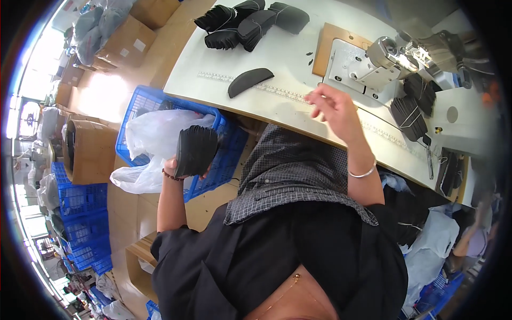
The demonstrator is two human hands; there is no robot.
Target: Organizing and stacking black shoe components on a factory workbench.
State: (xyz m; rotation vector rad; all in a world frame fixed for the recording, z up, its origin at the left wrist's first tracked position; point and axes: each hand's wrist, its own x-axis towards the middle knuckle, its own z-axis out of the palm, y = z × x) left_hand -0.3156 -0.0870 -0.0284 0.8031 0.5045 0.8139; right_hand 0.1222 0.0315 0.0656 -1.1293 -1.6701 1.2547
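1. Counter (288, 57): white, largest item. Near edge slants down to the right; a ruler strip (290, 95) lies along it. Widest stretch of pale surface, usable for sideways motion, runs between the rear bundles and the machine.
2. Blue crate (229, 145): beside the counter's near-left corner. Its rim and that corner are judged the likeliest snags for the left arm.
3. Sewing machine (384, 56): metal head and plate at right; bounds the room on that side.
4. Plastic bag (152, 130): translucent, heaped in the crate and spilling over the rim. Loose film, probably catches easily.
5. Tied bundles (253, 26): black, grouped at the counter's far left. Another tied bundle (409, 118) lies to the right, near the machine.
6. Black stack (196, 151): off the counter, in front of crate and bag. Many thin layers, upper edge fanned. Est.: fairly light, soft singly, stiffer together; not fragile, but layers may slip. Best held by a broad squeeze across the faces.
7. Left grip (170, 165): clasped round the stack's lower part, digits at both sides.
8. Right grip (338, 109): above the counter's near side, fingers loosely bent, nothing seen between them. Contact with the surface: cannot tell.
9. Curved black piece (249, 81): half-moon, lying across the ruler strip, well apart from the right grip. Est.: light, pliable; lift by the rounded edge.
10. Dark scraps (310, 62): tiny, left of the machine.
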